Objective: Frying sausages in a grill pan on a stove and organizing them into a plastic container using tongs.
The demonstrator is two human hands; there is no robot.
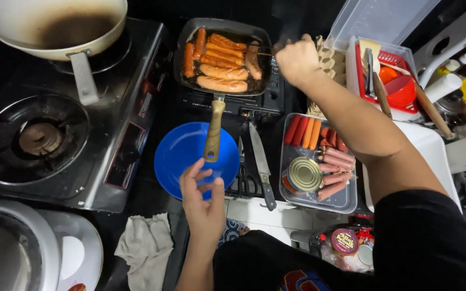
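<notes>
Sausages [219,59] lie browning in a dark square grill pan [183,40] at the top centre of the head view, packed side by side across its ridged floor. The right hand [296,59] hovers at the pan's right edge, fingers curled together around a thin utensil [265,53] whose tip reaches in over the rightmost sausage; what kind of utensil it is cannot be told. The knuckles face up, the wrist bends slightly down, and the forearm runs back and rightward over a clear tray of raw sausages [346,200], rising to a black sleeve at the lower right.

The left hand [203,202] grips the near rim of a blue plate [179,156], thumb over the top edge and the fingers spread loosely beside it, pressed on the plate's face. Its wrist is straight and the forearm comes up almost vertically from the bottom of the picture. The plate sits just below the pan, and the pan's wooden handle [213,132] stretches over the plate's middle.

A round tin can [304,174] rests in the tray on top of the raw sausages. Between plate and tray a knife [261,164] lies with its blade pointing up toward the pan. To the left stands a gas stove [109,156] with a pale frying pan [55,24] on its far burner. A crumpled grey cloth [145,248] lies near the left forearm.
</notes>
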